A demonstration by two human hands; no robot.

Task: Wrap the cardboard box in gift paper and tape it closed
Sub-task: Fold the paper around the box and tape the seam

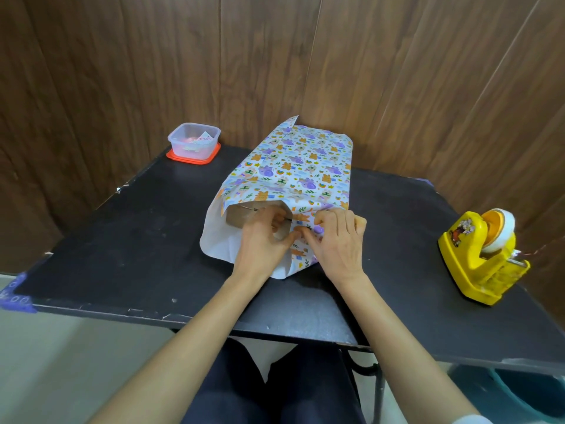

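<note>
The cardboard box (237,216) lies lengthwise in the middle of the black table (122,246), covered over its top by gift paper (299,160) printed with purple and orange animals. Its near end is uncovered and brown cardboard shows there, with the paper's white underside (217,240) hanging loose on the left. My left hand (263,240) presses against that near end, fingers curled on the paper's edge. My right hand (336,240) pinches the right paper flap folded inward over the end. The two hands touch each other.
A yellow tape dispenser (480,258) with a roll of tape stands at the table's right edge. A clear plastic tub on a red lid (194,143) sits at the far left corner. Wooden wall panels rise behind. My legs show under the table's near edge.
</note>
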